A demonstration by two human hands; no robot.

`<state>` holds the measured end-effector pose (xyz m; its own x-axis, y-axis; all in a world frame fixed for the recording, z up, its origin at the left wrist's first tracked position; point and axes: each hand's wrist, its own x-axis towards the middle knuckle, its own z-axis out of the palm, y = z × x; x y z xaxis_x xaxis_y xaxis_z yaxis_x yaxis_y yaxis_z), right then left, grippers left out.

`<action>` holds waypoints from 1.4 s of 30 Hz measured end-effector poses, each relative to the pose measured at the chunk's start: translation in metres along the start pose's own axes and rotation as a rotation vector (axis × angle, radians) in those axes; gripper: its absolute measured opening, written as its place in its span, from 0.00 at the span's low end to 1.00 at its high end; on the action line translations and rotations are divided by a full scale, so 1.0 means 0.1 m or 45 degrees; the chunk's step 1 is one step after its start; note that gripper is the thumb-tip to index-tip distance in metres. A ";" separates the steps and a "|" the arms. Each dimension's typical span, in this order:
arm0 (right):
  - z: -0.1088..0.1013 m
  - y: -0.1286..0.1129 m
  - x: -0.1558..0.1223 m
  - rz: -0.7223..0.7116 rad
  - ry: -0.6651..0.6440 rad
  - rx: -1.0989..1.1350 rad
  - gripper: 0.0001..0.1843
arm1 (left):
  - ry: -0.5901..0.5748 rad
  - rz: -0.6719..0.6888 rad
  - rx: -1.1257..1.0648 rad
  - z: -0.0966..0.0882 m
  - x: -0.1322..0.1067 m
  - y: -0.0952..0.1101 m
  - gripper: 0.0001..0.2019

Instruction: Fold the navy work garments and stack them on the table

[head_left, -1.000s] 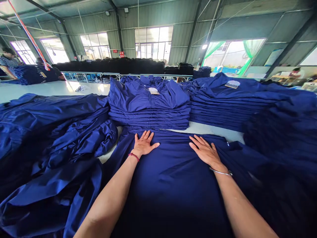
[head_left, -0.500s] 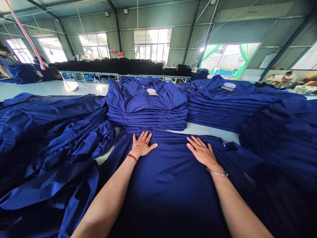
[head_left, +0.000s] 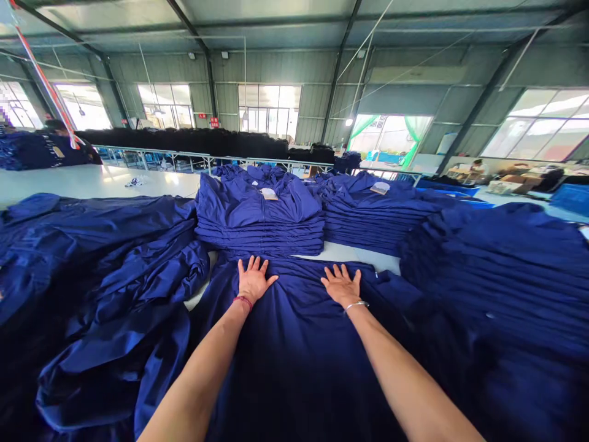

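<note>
A dark blue garment [head_left: 294, 344] lies spread flat on the white table in front of me. My left hand [head_left: 252, 280] rests palm down on its far left part, fingers spread, a red cord at the wrist. My right hand [head_left: 342, 285] lies flat on the far right part, fingers apart, a thin metal bangle at the wrist. Neither hand holds anything. Just beyond my fingertips stands a neat stack of folded blue garments [head_left: 260, 218] with a paper tag on top.
A loose heap of blue garments [head_left: 101, 288] fills the left. More folded stacks [head_left: 372, 212] and a tall pile [head_left: 501, 276] stand at right. A strip of white table [head_left: 350, 253] shows between stacks. A person sits far left at another table [head_left: 83, 178].
Both hands have slid farther away across the garment and closer together, arms stretched out. The view has tilted up, so more roof shows.
</note>
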<state>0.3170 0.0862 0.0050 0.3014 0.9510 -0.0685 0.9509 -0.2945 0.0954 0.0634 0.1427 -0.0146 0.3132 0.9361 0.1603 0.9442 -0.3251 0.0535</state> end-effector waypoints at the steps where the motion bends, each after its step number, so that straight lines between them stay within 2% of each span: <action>1: -0.04 -0.08 -0.12 -0.018 0.029 -0.015 0.30 | 0.046 0.026 0.036 -0.07 -0.05 0.04 0.31; 4: -0.06 -0.28 -0.63 -0.185 0.251 0.103 0.29 | 0.070 0.059 0.050 -0.26 -0.30 0.18 0.22; 7: 0.04 -0.35 -1.20 -0.238 0.229 0.213 0.31 | -0.027 -0.015 -0.055 -0.35 -0.76 0.29 0.18; 9: 0.14 -0.31 -1.52 -0.231 0.124 0.225 0.32 | -0.090 0.037 -0.102 -0.30 -1.13 0.31 0.19; 11: 0.25 -0.23 -1.76 -0.149 0.028 0.216 0.32 | -0.085 0.094 -0.105 -0.20 -1.48 0.26 0.24; 14: 0.40 -0.13 -1.93 -0.034 -0.007 0.204 0.32 | -0.071 0.093 -0.106 -0.04 -1.82 0.13 0.30; 17: 0.48 -0.07 -1.95 -0.046 0.043 0.213 0.33 | -0.090 0.093 -0.141 -0.03 -1.91 0.04 0.32; 21: 0.40 -0.12 -1.95 -0.029 -0.008 0.223 0.34 | -0.235 0.084 -0.210 -0.22 -1.89 0.04 0.33; 23: 0.32 -0.24 -2.00 -0.036 -0.007 0.224 0.34 | -0.240 0.059 -0.222 -0.30 -1.94 0.07 0.34; 25: 0.26 -0.44 -2.09 -0.136 0.035 0.266 0.34 | -0.154 0.034 -0.192 -0.32 -2.04 0.08 0.34; 27: 0.25 -0.67 -2.21 -0.299 0.068 0.332 0.32 | -0.078 0.006 -0.149 -0.27 -2.16 0.05 0.33; 31: 0.34 -0.99 -2.39 -0.548 0.033 0.369 0.31 | -0.094 -0.019 -0.171 -0.17 -2.36 -0.08 0.30; 33: 0.38 -1.03 -2.43 -0.575 0.000 0.341 0.30 | -0.142 0.000 -0.206 -0.19 -2.40 -0.14 0.30; 36: 0.33 -1.07 -2.44 -0.515 -0.072 0.313 0.30 | -0.204 0.052 -0.231 -0.37 -2.42 -0.20 0.29; 37: 0.28 -1.09 -2.44 -0.495 -0.097 0.321 0.31 | -0.175 0.073 -0.224 -0.45 -2.43 -0.23 0.28; 39: 0.17 -1.20 -2.48 -0.507 -0.117 0.366 0.32 | -0.024 0.068 -0.174 -0.63 -2.46 -0.31 0.26; 42: 0.02 -1.47 -2.56 -0.673 -0.078 0.468 0.32 | 0.230 -0.094 -0.017 -0.90 -2.53 -0.56 0.26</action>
<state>0.1002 -0.1145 0.0068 -0.2209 0.9728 -0.0703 0.9310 0.1888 -0.3124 -0.0781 -0.0883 0.0310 0.2188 0.9185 0.3294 0.9621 -0.2595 0.0843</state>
